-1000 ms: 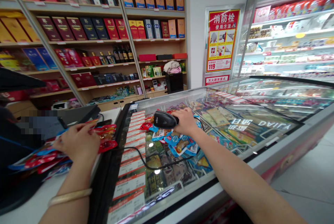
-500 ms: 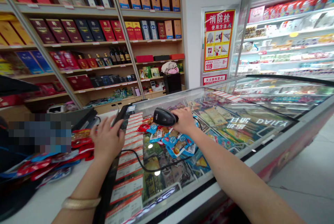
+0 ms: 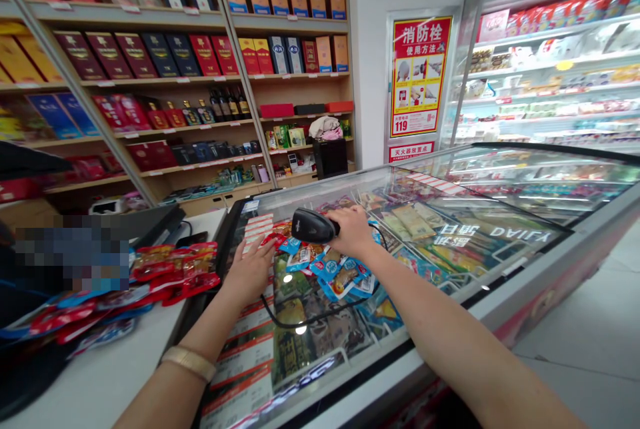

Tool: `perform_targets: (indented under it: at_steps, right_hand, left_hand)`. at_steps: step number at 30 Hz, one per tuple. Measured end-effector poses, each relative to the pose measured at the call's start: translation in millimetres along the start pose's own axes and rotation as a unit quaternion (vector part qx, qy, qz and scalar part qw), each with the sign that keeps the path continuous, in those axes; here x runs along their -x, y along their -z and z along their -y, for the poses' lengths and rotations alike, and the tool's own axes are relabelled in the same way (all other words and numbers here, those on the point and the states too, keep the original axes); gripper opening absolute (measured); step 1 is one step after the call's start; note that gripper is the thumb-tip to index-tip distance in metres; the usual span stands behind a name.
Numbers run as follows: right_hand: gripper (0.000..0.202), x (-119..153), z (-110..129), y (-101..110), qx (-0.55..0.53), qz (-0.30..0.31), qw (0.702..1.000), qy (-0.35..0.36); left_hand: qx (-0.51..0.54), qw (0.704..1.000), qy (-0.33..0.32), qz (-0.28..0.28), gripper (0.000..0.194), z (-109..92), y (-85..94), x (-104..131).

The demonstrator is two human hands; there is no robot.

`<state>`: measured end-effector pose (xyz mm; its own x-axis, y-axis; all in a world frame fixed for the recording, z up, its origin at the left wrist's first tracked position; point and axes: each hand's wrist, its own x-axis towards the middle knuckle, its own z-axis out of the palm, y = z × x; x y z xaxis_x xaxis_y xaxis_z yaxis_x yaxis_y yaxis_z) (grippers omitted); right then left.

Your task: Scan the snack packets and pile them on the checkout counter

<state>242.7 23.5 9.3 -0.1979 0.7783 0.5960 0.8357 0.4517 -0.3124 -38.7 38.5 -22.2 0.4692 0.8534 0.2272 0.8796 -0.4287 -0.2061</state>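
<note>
My right hand [image 3: 351, 232] grips a black handheld barcode scanner [image 3: 313, 225], its head pointing left above the packets. Beneath and in front of it, several blue-and-white snack packets [image 3: 333, 269] lie heaped on the freezer's glass top. My left hand [image 3: 254, 270] rests low over the glass at the left, fingers stretched toward a red snack packet [image 3: 273, 238]; its fingertips reach that packet's edge, and whether they touch it I cannot tell. The scanner's black cable [image 3: 300, 326] loops across the glass below the heap.
On the white counter [image 3: 115, 376] at left lies a pile of red snack packets [image 3: 175, 269], beside a dark device. The glass-topped freezer [image 3: 345, 349] stretches right. Behind stand shelves of boxed bottles [image 3: 175, 56] and a lit refrigerated case [image 3: 555, 76].
My left hand has moved right, from beside the red pile on the counter to the red packet on the glass. My right hand and the scanner have barely moved.
</note>
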Motion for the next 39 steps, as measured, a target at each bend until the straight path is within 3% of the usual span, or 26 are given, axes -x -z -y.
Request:
perform_targets:
  at_steps: [9, 16, 21, 24, 26, 27, 28, 30, 32, 33, 35, 39]
  right_hand:
    - [0.028, 0, -2, -3, -0.003, -0.003, 1.0, 0.004]
    - [0.03, 0, -1, -3, 0.015, 0.001, 1.0, 0.01]
    - [0.029, 1, -2, -5, 0.008, -0.01, 1.0, 0.006]
    - [0.028, 0, -3, -6, 0.001, -0.029, 0.999, -0.022]
    - [0.026, 0, -4, -5, -0.002, -0.047, 0.998, -0.043]
    - [0.025, -1, -4, -4, -0.003, -0.056, 0.997, -0.051]
    - [0.025, -1, -5, -4, -0.005, -0.064, 0.996, -0.059]
    - [0.026, -1, -5, -3, -0.011, -0.076, 0.994, -0.072]
    - [0.028, -1, -6, -3, -0.022, -0.076, 0.994, -0.075]
    - [0.028, -1, -6, -3, -0.028, -0.073, 0.994, -0.073]
    - [0.029, -1, -5, -4, -0.038, -0.063, 0.995, -0.061]
    - [0.027, 0, -1, -7, -0.046, -0.04, 0.998, -0.035]
  left_hand:
    - [0.114, 0.991, -0.029, -0.067, 0.054, 2, -10.5, -13]
    - [0.113, 0.992, -0.049, -0.016, 0.063, -22, -7.4, -34]
    - [0.107, 0.993, -0.016, -0.047, 0.055, -29, 0.0, -39]
    - [0.204, 0.973, 0.061, -0.088, 0.046, -22, 1.8, -38]
    - [0.328, 0.927, 0.146, -0.111, 0.034, -16, 4.0, -35]
    - [0.404, 0.887, 0.19, -0.119, 0.028, -13, 5.8, -33]
    - [0.483, 0.835, 0.231, -0.124, 0.023, -10, 8.2, -31]
    - [0.635, 0.703, 0.287, -0.14, 0.015, -6, 14.6, -25]
    - [0.739, 0.573, 0.312, -0.17, 0.01, -5, 22.0, -20]
    - [0.768, 0.527, 0.313, -0.185, 0.009, -6, 25.6, -18]
    - [0.802, 0.47, 0.305, -0.206, 0.012, -7, 31.5, -16]
    - [0.84, 0.41, 0.282, -0.215, 0.023, -14, 37.3, -18]
